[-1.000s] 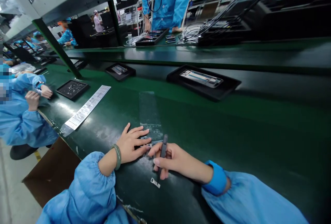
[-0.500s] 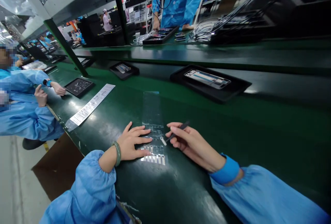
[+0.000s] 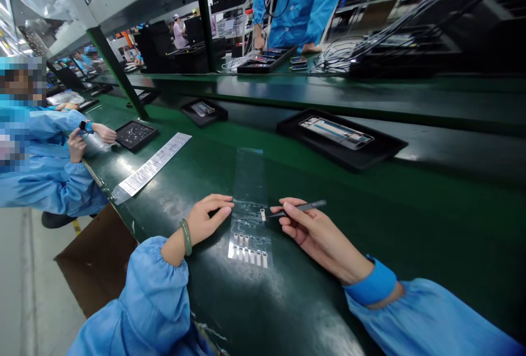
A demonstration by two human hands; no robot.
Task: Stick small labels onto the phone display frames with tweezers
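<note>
A clear plastic film strip (image 3: pixel 250 172) lies on the green bench, with small pale tabs (image 3: pixel 250 256) in rows on its near part. One single pale tab (image 3: pixel 263 214) sits higher up, by the strip's right edge. My left hand (image 3: pixel 209 216) rests at the film's left edge, fingers stretched out and fingertips touching it. Pinched in my right hand (image 3: pixel 306 227) is a pair of dark tweezers (image 3: pixel 314 205). Their tip points left, close to the single tab; whether it touches the tab I cannot tell.
Black trays with metal-framed parts stand behind, one at right (image 3: pixel 353 161) and a smaller one (image 3: pixel 201 120). A white printed sheet (image 3: pixel 156 164) lies to the left. A co-worker's hands (image 3: pixel 104 134) are near a tray of small parts (image 3: pixel 135 134). Cables (image 3: pixel 337 57) lie on the far shelf.
My left hand has drawn back from over the film to its left edge. The single tab now lies upright on the film, and the tweezers' tip has come away from it.
</note>
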